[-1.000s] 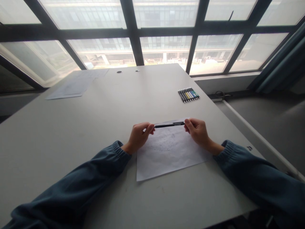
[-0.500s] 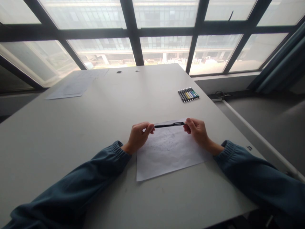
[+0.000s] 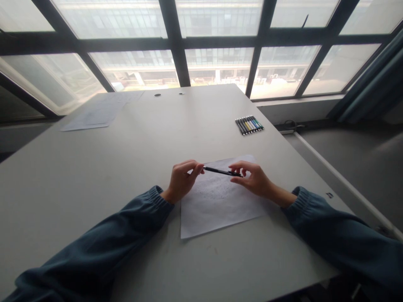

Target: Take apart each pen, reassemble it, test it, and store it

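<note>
My left hand pinches the tip end of a black pen between thumb and fingers. The pen hangs in the air over the paper, tilted slightly down to the right. Around its clip end my right hand curls loosely, thumb below and fingers above, and the pen's far end is partly hidden by them. Under both hands lies a white sheet of paper with faint scribbled marks in its upper middle.
A row of several pens, black and coloured, lies near the right edge of the white table. More papers are at the far left. Windows stand behind the table, and a curtain hangs at the right.
My right hand has moved slightly left and down, its grip going from a pinch on the pen's end to fingers loosely around it. The pen's right end has dipped.
</note>
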Demonstrator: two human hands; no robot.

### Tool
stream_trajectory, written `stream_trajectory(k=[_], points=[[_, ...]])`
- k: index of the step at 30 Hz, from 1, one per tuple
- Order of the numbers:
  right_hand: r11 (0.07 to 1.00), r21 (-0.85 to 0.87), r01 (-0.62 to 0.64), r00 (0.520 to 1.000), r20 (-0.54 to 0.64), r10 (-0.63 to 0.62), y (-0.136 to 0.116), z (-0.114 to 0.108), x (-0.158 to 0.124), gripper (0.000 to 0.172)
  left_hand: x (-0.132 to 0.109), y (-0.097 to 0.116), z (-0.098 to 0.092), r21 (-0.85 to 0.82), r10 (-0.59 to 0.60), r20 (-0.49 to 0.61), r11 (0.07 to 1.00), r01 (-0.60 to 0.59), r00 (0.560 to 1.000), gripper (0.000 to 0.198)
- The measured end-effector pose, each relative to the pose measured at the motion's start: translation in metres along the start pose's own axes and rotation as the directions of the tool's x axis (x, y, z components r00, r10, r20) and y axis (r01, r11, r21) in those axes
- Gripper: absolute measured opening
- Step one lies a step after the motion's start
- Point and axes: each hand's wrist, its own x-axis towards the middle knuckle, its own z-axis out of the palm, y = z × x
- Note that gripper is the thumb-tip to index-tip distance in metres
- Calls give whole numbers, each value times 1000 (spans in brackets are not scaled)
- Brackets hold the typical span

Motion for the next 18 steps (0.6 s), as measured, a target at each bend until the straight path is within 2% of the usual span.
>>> stream_trajectory(k=[3,6,8,10,12,14,18], points=[[999,-45,-5,1000,-6,5,0,1,-1,21,-1,-3,1,-20,-13,11,1000,14,1000,36],[997,-33,-70,995,-78,67,0,1,-1,22,-1,-8,3,-66,-26,50,997,29,998,32],[996,-14,-93,991,-100,91,-1,0,0,23,-1,-10,3,-38,-2,76,999,5,997,31],[996,8,-94,991,-91,94,-2,-1,0,24,0,-10,3,37,59,99,997,-63,993,29],[996,26,-90,993,-80,92,-3,-2,0,25,1,-9,2,97,139,138,983,-153,981,18],[995,39,-89,993,-80,92,-4,-2,0,26,2,-8,0,127,210,191,963,-236,959,9],[995,41,-86,992,-87,90,-3,-3,-1,26,5,-5,-3,221,296,276,907,-360,915,6]])
